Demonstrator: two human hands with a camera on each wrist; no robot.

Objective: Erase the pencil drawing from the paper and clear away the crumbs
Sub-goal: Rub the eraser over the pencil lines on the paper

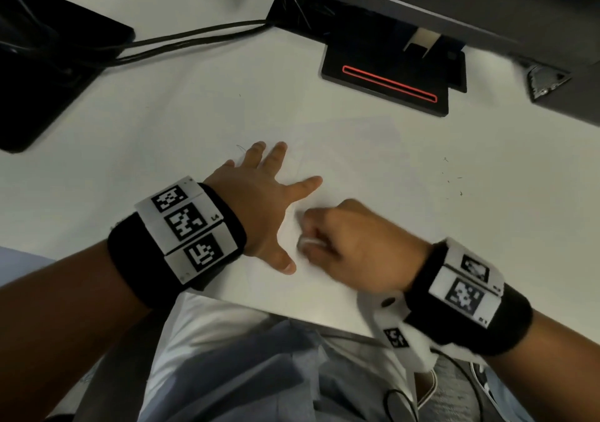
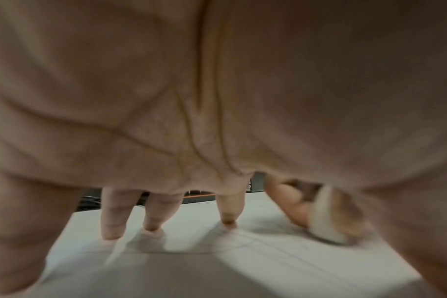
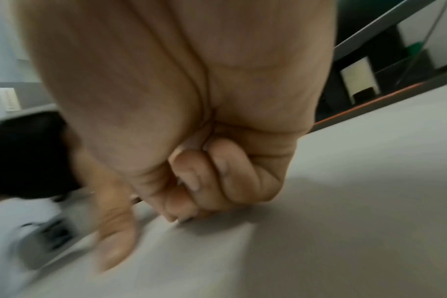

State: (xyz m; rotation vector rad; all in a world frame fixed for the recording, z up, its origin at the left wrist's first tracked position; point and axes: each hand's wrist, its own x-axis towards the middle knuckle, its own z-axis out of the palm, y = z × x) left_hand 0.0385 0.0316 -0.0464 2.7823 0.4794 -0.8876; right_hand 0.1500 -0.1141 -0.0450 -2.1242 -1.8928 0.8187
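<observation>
A white sheet of paper (image 1: 357, 175) lies on the white desk, its edges barely visible. My left hand (image 1: 259, 204) presses flat on it with fingers spread (image 2: 227, 207). Just to its right, my right hand (image 1: 354, 246) grips a white eraser (image 1: 310, 243) whose tip touches the paper (image 2: 217, 262). The left wrist view shows the eraser (image 2: 324, 221) pinched between thumb and fingers, with faint pencil lines (image 2: 263, 240) beside it. In the right wrist view, the curled fingers (image 3: 230, 177) hide the eraser. Dark crumbs (image 1: 453, 178) lie scattered at the right.
A black monitor base (image 1: 386, 80) with a red line stands at the back, with cables (image 1: 181, 42) running left to a black stand (image 1: 42, 64). A crumpled foil-like scrap (image 1: 545, 84) lies at the back right. The desk's front edge (image 1: 292, 316) is just under my wrists.
</observation>
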